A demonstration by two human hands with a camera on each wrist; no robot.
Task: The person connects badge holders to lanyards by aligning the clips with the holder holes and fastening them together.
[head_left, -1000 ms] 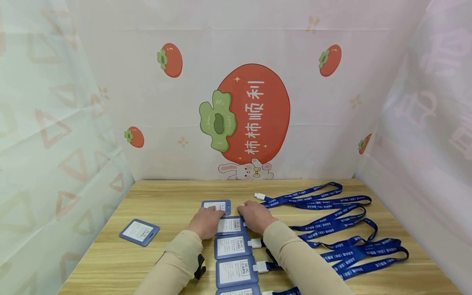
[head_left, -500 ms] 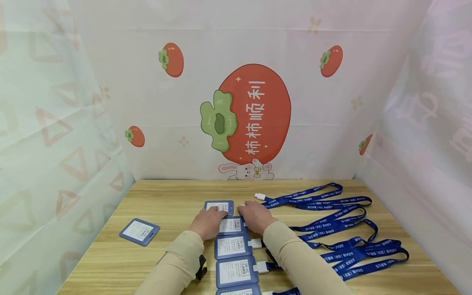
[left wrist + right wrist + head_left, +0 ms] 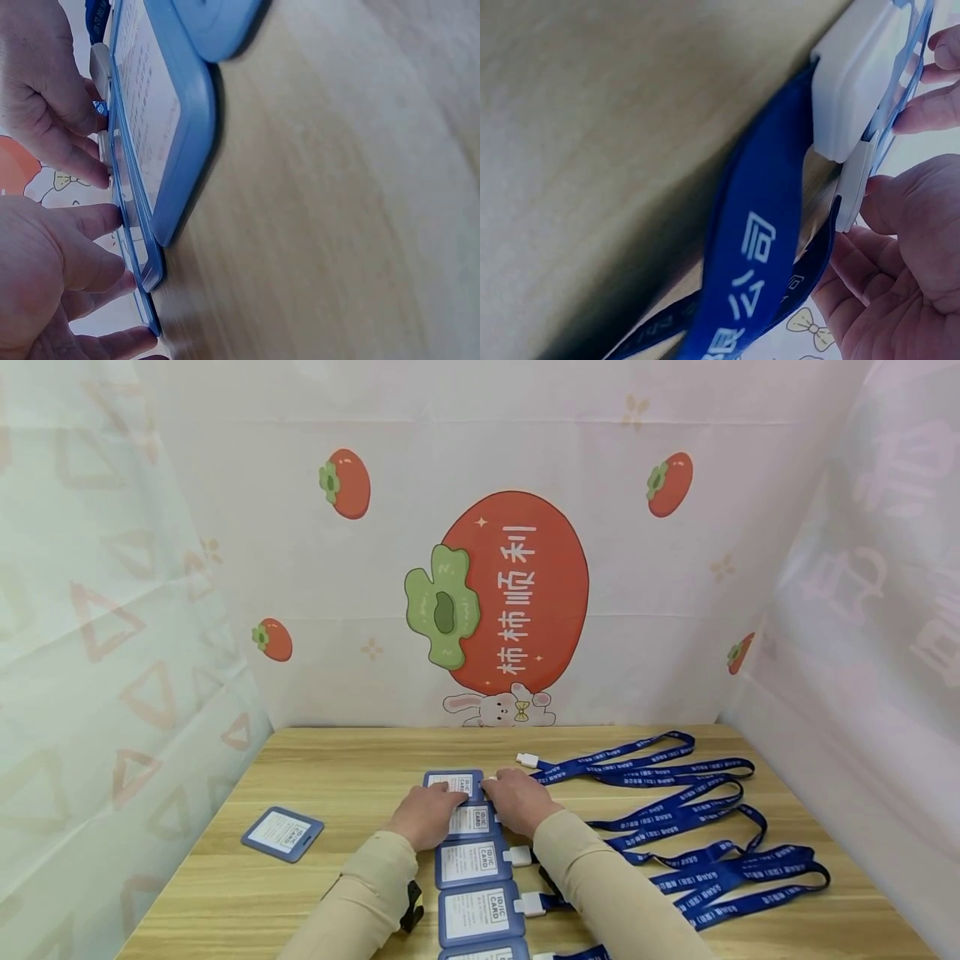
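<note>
In the head view, my left hand (image 3: 427, 814) pinches the farthest blue ID card holder (image 3: 452, 782) by its near and left edges, thumb on top. The holder lies at the far end of a column of blue card holders (image 3: 472, 862). Close to its slotted right end, my right hand (image 3: 519, 798) pinches a white lanyard clip, mostly hidden there by the fingers. The right wrist view shows that clip (image 3: 856, 184) between thumb and fingers, its blue strap (image 3: 821, 251) hanging from it. Another white clip (image 3: 859, 79) sits nearer that camera.
A lone card holder (image 3: 282, 834) lies at the left of the wooden table (image 3: 360, 752). Blue lanyards (image 3: 667, 814) spread in loops on the right. One loose white clip (image 3: 527, 760) lies beyond my right hand. Printed cloth walls (image 3: 375, 568) stand around the table.
My left hand has slid the farthest card holder rightward, so it now sits close to my right fingertips. The right hand has stayed in nearly the same place.
</note>
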